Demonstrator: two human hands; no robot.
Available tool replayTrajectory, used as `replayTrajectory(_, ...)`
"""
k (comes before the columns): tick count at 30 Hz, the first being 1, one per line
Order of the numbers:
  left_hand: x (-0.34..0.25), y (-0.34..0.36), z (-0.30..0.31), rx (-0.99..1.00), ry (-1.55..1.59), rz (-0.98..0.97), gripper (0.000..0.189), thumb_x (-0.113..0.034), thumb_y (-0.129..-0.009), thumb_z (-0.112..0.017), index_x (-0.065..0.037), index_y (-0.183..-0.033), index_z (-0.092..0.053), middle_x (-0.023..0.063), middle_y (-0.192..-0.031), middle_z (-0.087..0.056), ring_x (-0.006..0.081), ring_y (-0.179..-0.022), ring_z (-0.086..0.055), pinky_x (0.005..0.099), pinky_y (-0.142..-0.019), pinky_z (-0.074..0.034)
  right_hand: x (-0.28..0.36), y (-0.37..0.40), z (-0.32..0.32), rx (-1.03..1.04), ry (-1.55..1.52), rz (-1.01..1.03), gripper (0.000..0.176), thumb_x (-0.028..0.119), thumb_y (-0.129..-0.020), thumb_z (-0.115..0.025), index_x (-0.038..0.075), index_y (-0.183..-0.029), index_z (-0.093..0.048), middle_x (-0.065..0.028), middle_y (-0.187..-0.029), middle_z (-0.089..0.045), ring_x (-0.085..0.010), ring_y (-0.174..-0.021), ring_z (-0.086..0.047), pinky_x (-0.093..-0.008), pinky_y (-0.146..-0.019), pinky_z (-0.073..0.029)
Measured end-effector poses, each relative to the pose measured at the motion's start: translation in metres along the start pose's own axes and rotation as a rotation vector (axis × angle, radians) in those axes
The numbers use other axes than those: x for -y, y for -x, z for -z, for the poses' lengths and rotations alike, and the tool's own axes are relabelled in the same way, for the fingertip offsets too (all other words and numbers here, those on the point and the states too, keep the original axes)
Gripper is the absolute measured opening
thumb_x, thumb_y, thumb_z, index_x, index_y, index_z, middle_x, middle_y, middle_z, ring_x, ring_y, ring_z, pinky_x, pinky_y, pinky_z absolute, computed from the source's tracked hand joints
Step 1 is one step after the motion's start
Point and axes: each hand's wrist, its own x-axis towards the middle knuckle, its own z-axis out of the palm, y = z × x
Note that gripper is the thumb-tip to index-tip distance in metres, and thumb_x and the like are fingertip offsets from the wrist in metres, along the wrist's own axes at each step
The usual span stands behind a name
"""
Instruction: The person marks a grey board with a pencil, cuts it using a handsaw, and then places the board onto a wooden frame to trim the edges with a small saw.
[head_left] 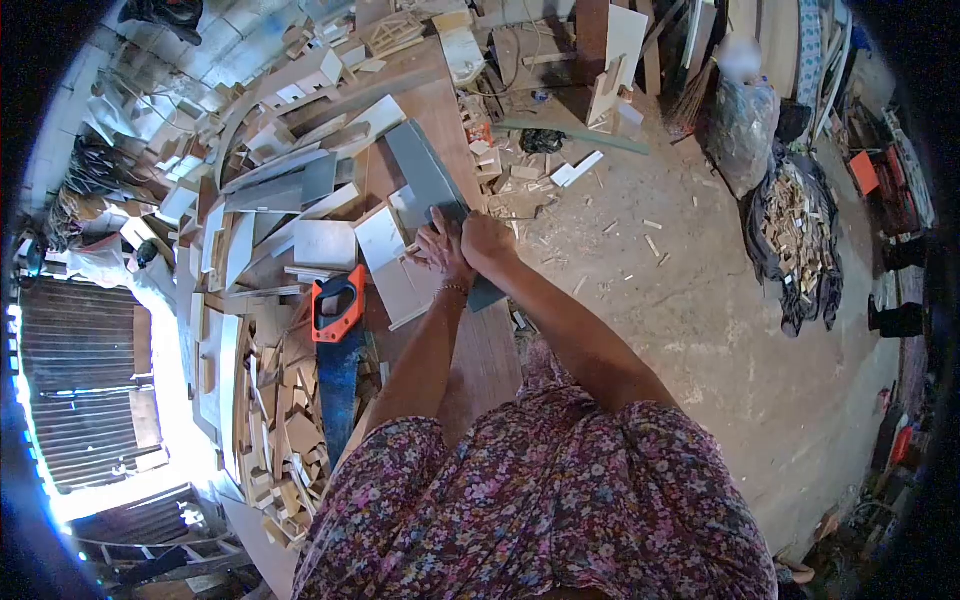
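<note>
On the wooden workbench (480, 365) lies a long dark grey board (420, 155), running from the upper left down to the bench's right edge. My left hand (441, 247) rests on this board with its fingers spread. Right beside it, my right hand (487, 242) is closed at the board's right edge; what its fingers hold, if anything, is hidden. A pale panel (381, 238) and a light brown sheet lie left of my hands. The handsaw with an orange and black handle (339, 305) lies to the left of my left forearm, its blade pointing toward me.
Wood offcuts (300, 430) fill the area left of the saw, and stacked boards (285, 190) cover the far left. Scraps lie on the concrete floor (640, 290) at the right. Farther right are a full clear sack (745, 135) and a dark sack of wood scraps (797, 235).
</note>
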Motion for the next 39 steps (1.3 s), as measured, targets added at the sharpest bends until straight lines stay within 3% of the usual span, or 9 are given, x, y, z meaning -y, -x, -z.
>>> replayTrajectory(7,-0.005,0.007,0.009,0.019,-0.072,-0.006,0.052,-0.026,-0.076,-0.047,-0.02,-0.124,-0.027,0.0103,-0.098,-0.037,0.0267,-0.102,-0.033,0.06,-0.089,-0.002,-0.009,0.048,0.022,0.059,0.099,0.007,0.021,0.015,-0.076,-0.041,-0.002,-0.085,-0.051,-0.0177,-0.075,-0.058,-0.0264,-0.07,-0.06,-0.0354,-0.058,-0.048)
replayTrajectory(10,-0.004,0.004,0.003,-0.027,-0.043,0.005,0.053,-0.028,-0.076,-0.047,-0.021,-0.124,-0.027,0.0105,-0.099,-0.037,0.0266,-0.104,-0.032,0.0601,-0.089,-0.002,-0.01,0.034,0.02,0.094,0.013,0.01,0.023,0.014,-0.076,-0.038,-0.002,-0.083,-0.054,-0.0199,-0.08,-0.058,-0.0297,-0.077,-0.058,-0.0369,-0.065,-0.047)
replayTrajectory(15,-0.005,0.001,0.009,0.071,-0.041,0.04,0.051,-0.029,-0.078,-0.045,-0.021,-0.125,-0.025,0.0105,-0.101,-0.038,0.0257,-0.104,-0.033,0.0601,-0.089,-0.004,-0.001,-0.004,0.005,0.02,0.026,0.051,0.023,0.013,-0.076,-0.038,-0.003,-0.084,-0.053,-0.0192,-0.078,-0.058,-0.0299,-0.074,-0.059,-0.0377,-0.062,-0.048)
replayTrajectory(19,-0.004,0.001,0.004,0.076,-0.088,0.077,0.05,-0.028,-0.08,-0.042,-0.022,-0.126,-0.023,0.0092,-0.102,-0.038,0.0246,-0.105,-0.034,0.0591,-0.09,-0.007,-0.009,0.012,0.006,0.015,0.006,0.086,0.024,0.013,-0.076,-0.038,-0.003,-0.084,-0.053,-0.0192,-0.078,-0.058,-0.0296,-0.074,-0.059,-0.0378,-0.061,-0.048)
replayTrajectory(23,-0.002,0.001,-0.003,0.039,-0.177,0.033,0.05,-0.028,-0.08,-0.041,-0.022,-0.127,-0.022,0.0084,-0.101,-0.038,0.0245,-0.105,-0.034,0.0588,-0.09,-0.009,-0.018,0.034,0.017,0.081,0.055,-0.048,0.024,0.014,-0.076,-0.038,-0.002,-0.084,-0.054,-0.0187,-0.079,-0.058,-0.029,-0.076,-0.058,-0.0368,-0.063,-0.048)
replayTrajectory(28,-0.008,0.005,0.014,0.072,-0.037,0.035,0.049,-0.029,-0.08,-0.04,-0.02,-0.126,-0.024,0.0097,-0.103,-0.037,0.0256,-0.106,-0.032,0.0587,-0.09,-0.004,-0.007,0.004,0.009,0.092,0.05,0.068,0.024,0.015,-0.076,-0.039,-0.001,-0.083,-0.056,-0.0183,-0.082,-0.058,-0.0286,-0.077,-0.058,-0.0355,-0.064,-0.048)
replayTrajectory(32,-0.006,0.004,0.01,0.105,0.017,0.047,0.048,-0.029,-0.08,-0.039,-0.021,-0.126,-0.024,0.0101,-0.105,-0.036,0.0264,-0.107,-0.03,0.0588,-0.09,-0.002,-0.004,-0.004,0.005,0.043,0.031,0.02,0.023,0.015,-0.075,-0.039,-0.001,-0.079,-0.056,-0.02,-0.082,-0.058,-0.0296,-0.078,-0.058,-0.0361,-0.064,-0.047)
replayTrajectory(34,0.003,0.003,-0.006,-0.003,-0.07,0.025,0.048,-0.029,-0.081,-0.039,-0.02,-0.126,-0.024,0.0101,-0.106,-0.035,0.0265,-0.11,-0.029,0.0588,-0.091,-0.002,-0.004,0.016,0.015,0.069,0.012,0.031,0.023,0.014,-0.075,-0.04,-0.001,-0.08,-0.055,-0.0203,-0.082,-0.058,-0.0301,-0.077,-0.058,-0.0369,-0.065,-0.047)
replayTrajectory(39,-0.001,0.003,-0.001,0.052,-0.021,0.047,0.049,-0.028,-0.08,-0.039,-0.021,-0.126,-0.024,0.0118,-0.11,-0.034,0.0277,-0.113,-0.026,0.0587,-0.091,0.0,-0.018,0.055,0.039,0.145,0.021,0.006,0.024,0.013,-0.075,-0.039,-0.003,-0.084,-0.053,-0.021,-0.083,-0.057,-0.0321,-0.078,-0.057,-0.038,-0.066,-0.047)
